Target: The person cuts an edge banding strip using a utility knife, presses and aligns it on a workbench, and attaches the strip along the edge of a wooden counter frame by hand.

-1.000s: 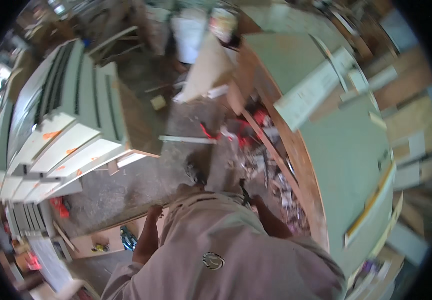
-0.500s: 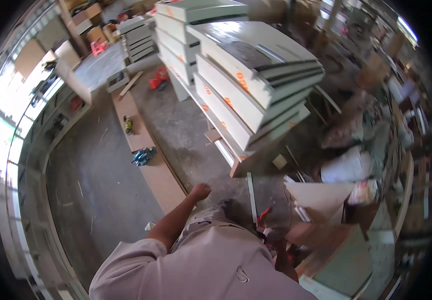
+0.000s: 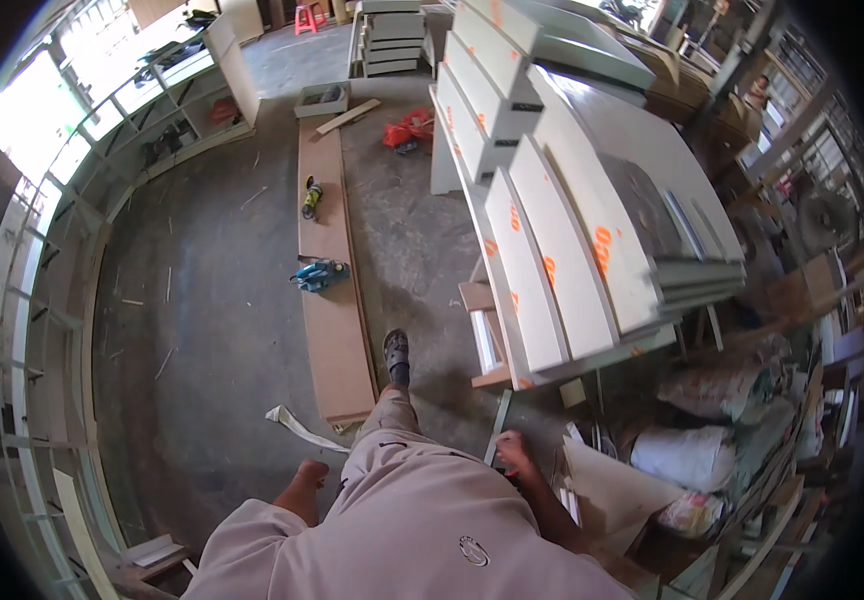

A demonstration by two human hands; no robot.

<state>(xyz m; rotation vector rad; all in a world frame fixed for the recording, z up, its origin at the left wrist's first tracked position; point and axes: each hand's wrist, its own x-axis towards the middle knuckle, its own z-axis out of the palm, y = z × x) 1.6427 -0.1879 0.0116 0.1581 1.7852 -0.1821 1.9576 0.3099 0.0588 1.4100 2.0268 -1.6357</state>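
Note:
My left hand [image 3: 312, 474] hangs beside my body with fingers curled and nothing visible in it. My right hand [image 3: 513, 451] is curled at my other side, near a narrow pale strip [image 3: 501, 420] on the floor; whether it holds anything is hidden. My shoed foot [image 3: 396, 352] is beside a long brown board [image 3: 330, 340], on which lie a blue power tool [image 3: 320, 275] and a yellow-green power tool [image 3: 312, 197]. A crumpled white strip [image 3: 297, 425] lies near the board's near end.
Stacked white panels and drawers [image 3: 572, 270] stand right of the board. Open shelving [image 3: 42, 330] curves along the left. Sacks and offcuts [image 3: 682, 455] crowd the lower right. A red bag [image 3: 407, 130] and red stool [image 3: 310, 15] sit farther off. Another person [image 3: 758, 92] is at upper right.
My view has swung left from the green panels to face along the brown board, so the white stack now lies right. A foot has stepped forward; my hands have swung back.

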